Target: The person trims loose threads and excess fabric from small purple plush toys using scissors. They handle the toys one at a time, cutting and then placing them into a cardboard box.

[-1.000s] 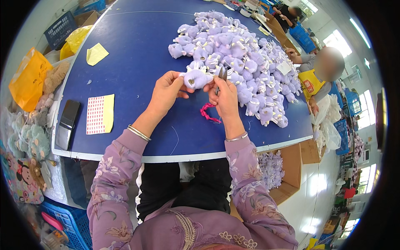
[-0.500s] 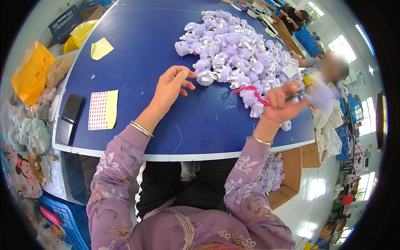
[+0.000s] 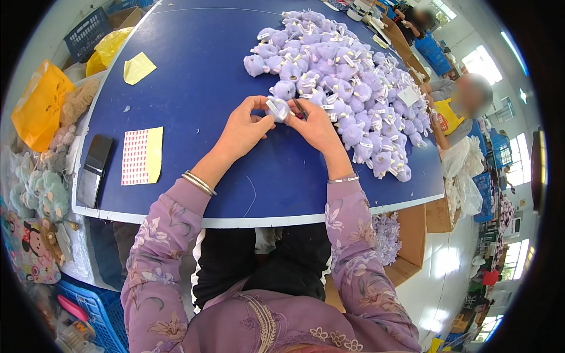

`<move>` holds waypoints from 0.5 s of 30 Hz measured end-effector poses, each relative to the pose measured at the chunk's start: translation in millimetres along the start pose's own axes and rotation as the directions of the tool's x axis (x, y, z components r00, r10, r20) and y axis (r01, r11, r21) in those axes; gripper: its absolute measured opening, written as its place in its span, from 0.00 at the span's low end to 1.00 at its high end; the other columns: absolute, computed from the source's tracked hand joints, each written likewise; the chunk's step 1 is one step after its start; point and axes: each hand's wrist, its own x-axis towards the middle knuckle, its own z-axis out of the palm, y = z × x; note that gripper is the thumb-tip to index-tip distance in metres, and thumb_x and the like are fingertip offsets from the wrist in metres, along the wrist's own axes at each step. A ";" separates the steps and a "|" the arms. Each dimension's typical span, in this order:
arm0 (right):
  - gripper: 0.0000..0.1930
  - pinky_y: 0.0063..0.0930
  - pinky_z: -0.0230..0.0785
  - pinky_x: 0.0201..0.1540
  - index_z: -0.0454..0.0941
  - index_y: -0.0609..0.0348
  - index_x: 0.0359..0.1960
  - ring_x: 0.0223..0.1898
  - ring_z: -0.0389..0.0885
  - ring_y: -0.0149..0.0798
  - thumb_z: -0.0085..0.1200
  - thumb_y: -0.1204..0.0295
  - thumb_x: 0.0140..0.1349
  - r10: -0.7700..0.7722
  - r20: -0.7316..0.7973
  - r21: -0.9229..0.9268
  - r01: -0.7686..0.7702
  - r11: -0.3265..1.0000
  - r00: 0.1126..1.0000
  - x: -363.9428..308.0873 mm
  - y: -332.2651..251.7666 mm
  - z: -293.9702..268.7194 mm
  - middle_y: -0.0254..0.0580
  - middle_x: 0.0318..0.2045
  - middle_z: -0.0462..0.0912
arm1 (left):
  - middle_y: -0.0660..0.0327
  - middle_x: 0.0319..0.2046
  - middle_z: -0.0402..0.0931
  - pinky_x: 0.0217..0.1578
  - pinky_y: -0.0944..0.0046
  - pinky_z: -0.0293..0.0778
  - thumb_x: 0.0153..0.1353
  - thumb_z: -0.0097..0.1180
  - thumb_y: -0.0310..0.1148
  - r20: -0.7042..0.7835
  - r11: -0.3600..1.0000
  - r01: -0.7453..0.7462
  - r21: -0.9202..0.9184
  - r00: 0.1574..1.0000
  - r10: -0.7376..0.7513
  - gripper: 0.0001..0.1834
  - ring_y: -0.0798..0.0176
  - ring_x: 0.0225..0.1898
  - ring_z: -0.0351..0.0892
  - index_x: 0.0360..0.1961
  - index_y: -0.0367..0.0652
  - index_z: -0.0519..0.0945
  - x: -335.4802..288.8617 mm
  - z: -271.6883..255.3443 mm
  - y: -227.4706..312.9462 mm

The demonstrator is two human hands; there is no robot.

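Near the front edge of the pile, a small lilac plush toy (image 3: 278, 109) with a white tag is pinched in the fingers of my left hand (image 3: 246, 128). Close against it, my right hand (image 3: 318, 130) has its fingers closed on a small dark tool (image 3: 300, 108) with a bit of pink at it. It looks like thread snips, though the fingers cover most of it. The tool's tip is beside the toy; whether it touches cannot be made out. A big heap of matching lilac plush toys (image 3: 347, 82) with white tags lies beyond and to the right of both hands.
On the blue table (image 3: 194, 70) lie a sticker sheet (image 3: 141, 156), a yellow paper (image 3: 139, 68) and a black phone-like device (image 3: 96, 167). A cardboard box (image 3: 410, 238) of lilac pieces stands below the right edge. A co-worker (image 3: 456, 106) sits at the far right.
My right hand has come left from the table's right side to meet my left hand. My left hand now grips a plush toy. A blurred lilac shape beyond my right hand is gone.
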 end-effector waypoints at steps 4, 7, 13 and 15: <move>0.17 0.24 0.69 0.40 0.78 0.67 0.43 0.34 0.76 0.28 0.59 0.65 0.59 0.023 0.078 0.021 -0.024 0.999 0.997 -3.6 -7.2 4.5 0.38 0.34 0.81 | 0.58 0.43 0.74 0.31 0.70 0.75 0.59 0.58 0.31 -0.047 0.992 -0.053 0.112 0.997 0.059 0.23 0.70 0.34 0.79 0.54 0.33 0.70 -2.5 0.3 0.1; 0.17 0.22 0.68 0.34 0.78 0.66 0.43 0.31 0.75 0.26 0.58 0.64 0.60 -0.006 0.072 0.054 0.002 0.999 0.997 -4.1 1.2 5.0 0.35 0.32 0.79 | 0.60 0.36 0.74 0.29 0.70 0.75 0.58 0.58 0.30 0.028 0.983 -0.044 0.177 0.999 0.039 0.22 0.72 0.30 0.76 0.53 0.32 0.71 -0.8 -2.9 -0.1; 0.15 0.23 0.61 0.30 0.78 0.65 0.35 0.27 0.69 0.23 0.58 0.63 0.60 0.155 0.115 0.162 -0.172 0.972 0.981 -8.8 -5.0 1.6 0.29 0.24 0.75 | 0.63 0.30 0.73 0.28 0.71 0.74 0.57 0.58 0.29 0.118 0.970 0.045 0.237 0.990 -0.075 0.20 0.72 0.27 0.75 0.49 0.32 0.74 1.9 -5.7 -4.7; 0.13 0.22 0.60 0.27 0.78 0.64 0.33 0.25 0.68 0.22 0.58 0.64 0.60 0.152 0.113 0.182 -0.171 0.968 0.982 -10.4 -7.4 1.8 0.28 0.22 0.74 | 0.62 0.31 0.74 0.28 0.71 0.73 0.56 0.58 0.30 0.077 0.961 -0.030 0.273 0.997 0.009 0.20 0.72 0.28 0.75 0.49 0.32 0.75 0.6 -4.1 -5.7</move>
